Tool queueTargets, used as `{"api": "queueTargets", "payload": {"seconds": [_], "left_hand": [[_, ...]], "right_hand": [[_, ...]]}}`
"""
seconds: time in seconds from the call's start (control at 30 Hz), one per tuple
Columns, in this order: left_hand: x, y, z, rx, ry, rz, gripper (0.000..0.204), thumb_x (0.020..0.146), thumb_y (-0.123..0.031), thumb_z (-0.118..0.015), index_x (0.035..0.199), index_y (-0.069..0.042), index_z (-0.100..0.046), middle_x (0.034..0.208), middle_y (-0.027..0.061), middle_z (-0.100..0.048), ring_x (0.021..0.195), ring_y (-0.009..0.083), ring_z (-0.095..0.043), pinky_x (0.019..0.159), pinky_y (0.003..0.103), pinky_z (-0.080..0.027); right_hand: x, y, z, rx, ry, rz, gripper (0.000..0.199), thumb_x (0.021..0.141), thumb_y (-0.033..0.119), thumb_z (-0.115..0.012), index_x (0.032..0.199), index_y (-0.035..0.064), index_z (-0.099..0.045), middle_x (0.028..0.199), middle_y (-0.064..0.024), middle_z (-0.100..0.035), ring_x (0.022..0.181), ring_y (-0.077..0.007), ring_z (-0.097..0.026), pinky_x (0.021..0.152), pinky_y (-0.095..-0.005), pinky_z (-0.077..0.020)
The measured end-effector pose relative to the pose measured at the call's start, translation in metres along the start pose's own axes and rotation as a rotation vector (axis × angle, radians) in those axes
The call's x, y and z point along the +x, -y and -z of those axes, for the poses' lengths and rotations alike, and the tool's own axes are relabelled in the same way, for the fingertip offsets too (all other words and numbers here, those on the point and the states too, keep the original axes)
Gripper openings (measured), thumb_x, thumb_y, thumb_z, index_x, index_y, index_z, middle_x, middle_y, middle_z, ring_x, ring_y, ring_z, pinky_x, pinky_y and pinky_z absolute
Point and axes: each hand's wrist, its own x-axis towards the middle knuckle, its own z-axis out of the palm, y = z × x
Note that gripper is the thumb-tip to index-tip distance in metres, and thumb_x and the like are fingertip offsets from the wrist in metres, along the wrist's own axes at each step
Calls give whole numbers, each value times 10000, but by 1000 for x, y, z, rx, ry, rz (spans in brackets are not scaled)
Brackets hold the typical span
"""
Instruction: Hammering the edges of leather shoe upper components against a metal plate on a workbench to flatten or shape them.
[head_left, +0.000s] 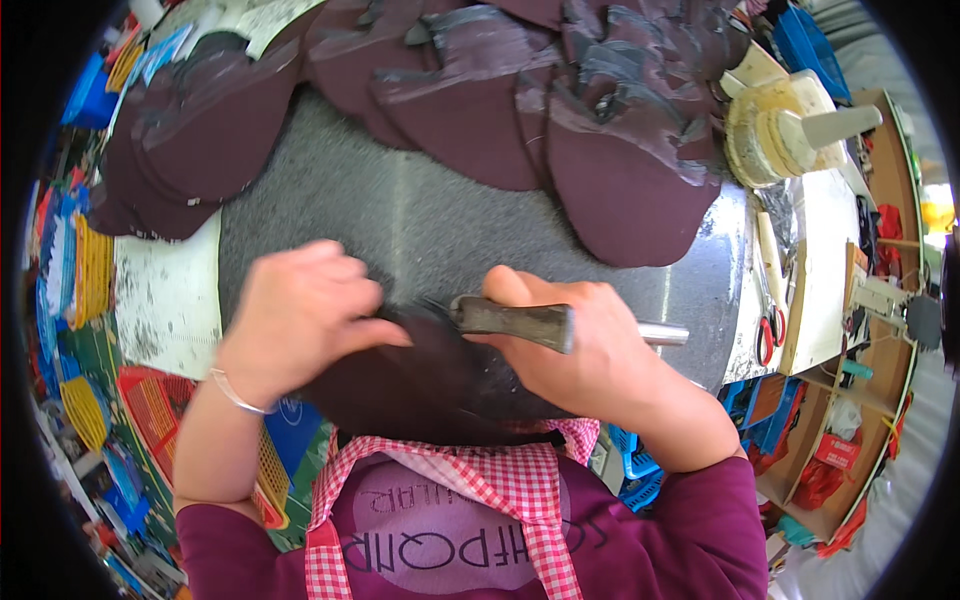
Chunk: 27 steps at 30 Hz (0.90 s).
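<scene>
My right hand (575, 345) is wrapped round a hammer (515, 322); its dark, worn head shows left of my fingers and a silver metal handle end sticks out on the right. Just under the head lies a dark brown cut piece (400, 395) of sheet material, at the table's near edge. My left hand (310, 315) is blurred, its fingers curled and its thumb stretched along the piece's upper left side. Whatever may be between those fingers is hidden. Many more rounded brown pieces (630, 210) lie overlapping at the far side, with shiny dark smears along their edges.
At the far right stands a crusted yellowish pot (755, 140) with a pale cone-shaped handle. Red-handled scissors (768, 338) lie at the table's right, beside a cream-handled tool (769, 245). Wooden shelving (890, 180) stands farther right; yellow and red plastic baskets (92, 270) are at the left.
</scene>
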Motion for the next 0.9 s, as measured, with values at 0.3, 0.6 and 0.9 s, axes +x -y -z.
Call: {"api": "queueTargets", "payload": {"seconds": [0.3,0.6,0.9], "left_hand": [[138,71,60,315,-385,-41,239,968,-146,-730,1179,-46,-787,1155,138,-765,1134,337,-699,1001,430,-539],[298,-27,-57,215,-290,-170,216,981,-225,-716,1164,-133,-784,1087,20,-735,1147,216,-662,939,363,-505],[140,-87,44,-519,-294,-328,97,985,-11,-678,1070,-30,-720,1044,95,-730,970,245,-724,894,374,-559]], "right_hand": [[-17,-103,94,-167,-531,-635,265,997,279,-759,1084,36,-699,860,-179,-730,823,-371,-739,732,-457,-556],[8,-185,97,-387,-520,-550,402,986,346,-740,965,-55,-756,960,-324,-737,962,-505,-723,863,-559,-561],[-6,-205,86,-326,-577,-480,400,1009,349,-722,1062,-45,-760,1044,-321,-741,1017,-516,-707,903,-556,-553]]}}
